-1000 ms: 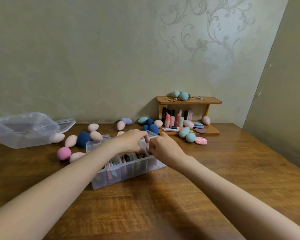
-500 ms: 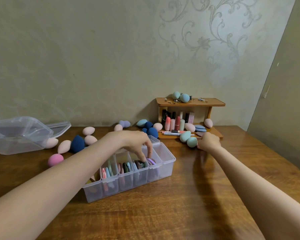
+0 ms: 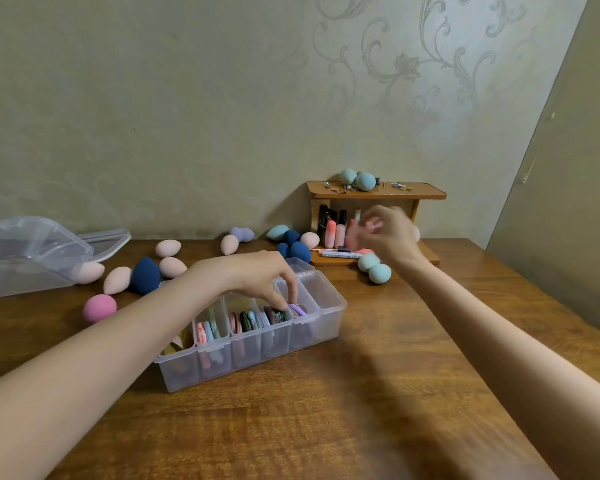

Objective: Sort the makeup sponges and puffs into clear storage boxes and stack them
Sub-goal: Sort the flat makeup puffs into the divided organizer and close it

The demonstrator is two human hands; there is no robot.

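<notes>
A clear divided box (image 3: pixel 329 299) sits mid-table with flat puffs (image 3: pixel 246 322) standing in its compartments. My left hand (image 3: pixel 253 275) hangs over it, bent fingertips resting on the puffs near the right end. My right hand (image 3: pixel 392 237) is raised in front of the wooden shelf, blurred, pinching a small pink puff (image 3: pixel 373 225). Loose sponges lie around: a pink one (image 3: pixel 99 308), a navy one (image 3: pixel 145 275), beige ones (image 3: pixel 172 266), a navy pair (image 3: pixel 297 247) and two mint ones (image 3: pixel 374 268).
A second clear box (image 3: pixel 32 254) lies tipped at the far left with its lid (image 3: pixel 108 237) behind it. The small wooden shelf (image 3: pixel 378 194) against the wall holds cosmetics below and mint sponges (image 3: pixel 361 180) on top. A wall stands close on the right.
My right hand left the divided box, reached the pink puff beside the mint sponges and lifted it. My left hand stayed over the box, fingers lowered onto the puffs.
</notes>
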